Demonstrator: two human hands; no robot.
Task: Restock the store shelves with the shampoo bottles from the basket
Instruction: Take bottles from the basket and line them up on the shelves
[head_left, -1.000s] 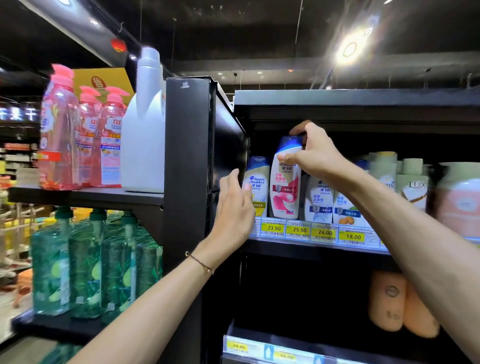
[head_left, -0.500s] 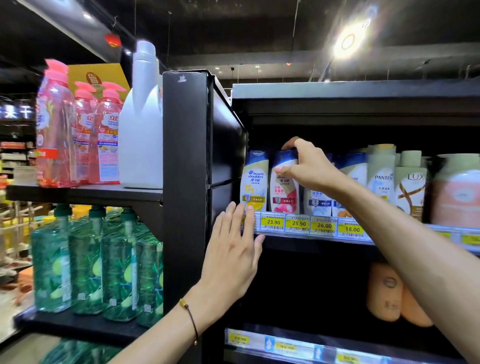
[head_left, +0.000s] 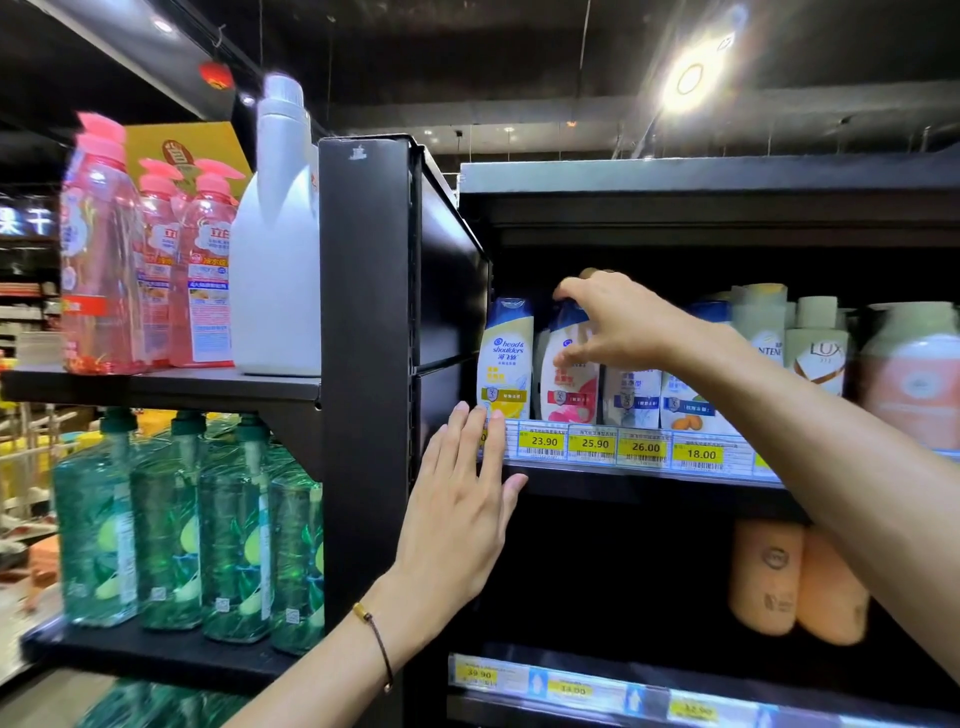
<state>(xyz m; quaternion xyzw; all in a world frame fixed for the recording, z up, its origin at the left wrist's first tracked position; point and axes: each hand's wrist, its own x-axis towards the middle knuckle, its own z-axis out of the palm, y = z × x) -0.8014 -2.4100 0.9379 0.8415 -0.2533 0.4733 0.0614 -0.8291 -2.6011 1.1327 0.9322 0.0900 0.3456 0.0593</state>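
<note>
Gripping shampoo bottle (head_left: 569, 395), right fingers (head_left: 584, 291) curled, left fingers (head_left: 475, 447) flat against shelf (head_left: 649, 475)

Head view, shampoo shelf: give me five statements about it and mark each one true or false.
1. The right hand grips the top of the pink-labelled bottle. True.
2. That bottle stands above the 25.90 price tag. True.
3. The left hand holds a bottle. False: its fingers are straight and hold nothing, with the tips at the price rail.
4. The pink-labelled bottle is leftmost in its row. False: a yellow-labelled Head & Shoulders bottle stands left of it.
5. The green bottles sit above the pink pump bottles. False: they sit on the shelf below them.
</note>
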